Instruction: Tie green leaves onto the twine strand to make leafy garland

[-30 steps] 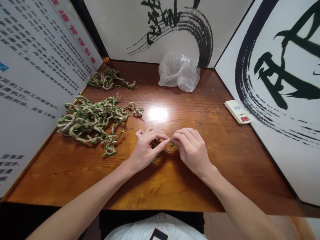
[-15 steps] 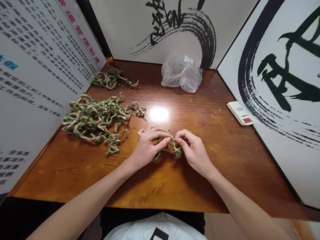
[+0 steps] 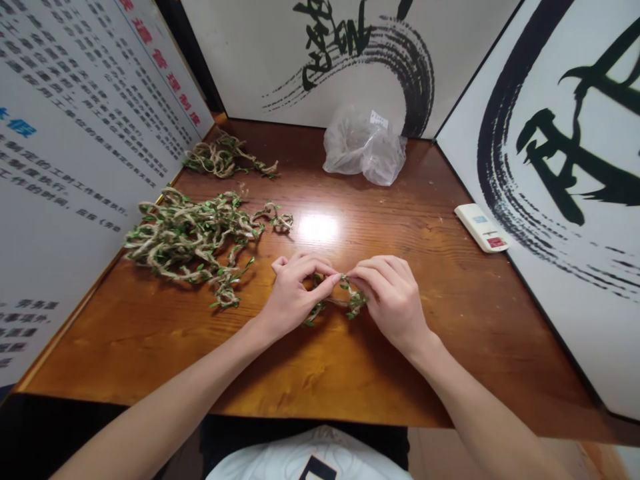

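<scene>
A short leaf-twined jute cord [image 3: 354, 304] was clenched in the grip of both the left hand [image 3: 293, 300] and the right hand [image 3: 393, 300], well apart from the near edge of the wooden bench [image 3: 150, 353].

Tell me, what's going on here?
A person is working at a wooden table with bare hands. Their left hand and right hand both pinch a short piece of leafy twine, held just above the tabletop. To their left lie a big tangled pile of the same twine and a smaller bundle. Farther off sit a clear plastic bag and a white remote control.
</scene>
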Demonstrator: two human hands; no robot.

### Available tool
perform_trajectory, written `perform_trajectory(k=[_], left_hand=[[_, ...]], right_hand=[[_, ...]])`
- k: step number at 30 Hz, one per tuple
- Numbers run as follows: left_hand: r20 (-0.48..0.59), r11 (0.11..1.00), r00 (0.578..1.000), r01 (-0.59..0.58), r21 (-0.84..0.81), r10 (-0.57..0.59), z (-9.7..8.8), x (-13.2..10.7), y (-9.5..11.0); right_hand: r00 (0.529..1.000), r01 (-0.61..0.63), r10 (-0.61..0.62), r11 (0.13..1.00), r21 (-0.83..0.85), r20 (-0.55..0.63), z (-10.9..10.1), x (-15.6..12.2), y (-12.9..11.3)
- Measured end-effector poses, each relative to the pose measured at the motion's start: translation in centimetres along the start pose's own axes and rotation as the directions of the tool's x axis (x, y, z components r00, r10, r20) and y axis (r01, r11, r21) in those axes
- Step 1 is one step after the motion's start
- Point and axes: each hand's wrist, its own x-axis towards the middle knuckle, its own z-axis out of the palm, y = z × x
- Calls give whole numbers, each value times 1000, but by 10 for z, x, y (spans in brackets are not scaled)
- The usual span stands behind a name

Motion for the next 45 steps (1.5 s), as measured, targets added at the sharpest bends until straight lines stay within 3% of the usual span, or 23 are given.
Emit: perform_trajectory(k=[8, 12, 16, 20, 22, 25, 28, 36, 45], left_hand=[[27, 1000, 1000, 4, 6, -5, 1, 0, 2], [18, 1000, 1000, -2, 0, 2, 1, 1, 0], [27, 998, 1000, 8, -59, -7, 0, 2, -1], [8, 1000, 1000, 11, -24, -11, -1, 2, -1], [-20, 1000, 1000, -1, 29, 1, 0, 1, -2], [-36, 998, 999, 0, 57, 2, 1, 0, -4], [-16, 998, 1000, 17, 58, -16, 1, 0, -4], [-6, 1000, 1000, -17, -3, 17, 1, -1, -1], [3, 999, 999, 41, 33, -41, 2, -1, 0]], right_hand=[[998, 12, -7, 996, -89, 58, 3, 0, -2], [998, -37, 35, 999, 28, 61, 3, 0, -1], [974, -220, 194, 934, 283, 118, 6, -3, 0], [901, -434, 390, 787, 438, 192, 10, -6, -1], [918, -395, 367, 832, 388, 147, 10, -6, 0], [977, -211, 212, 950, 231, 22, 5, -4, 2], [994, -100, 105, 987, 125, -36, 2, -1, 4], [1000, 22, -21, 999, -25, 22, 3, 0, 2], [997, 2, 7, 992, -126, 72, 7, 0, -3]])
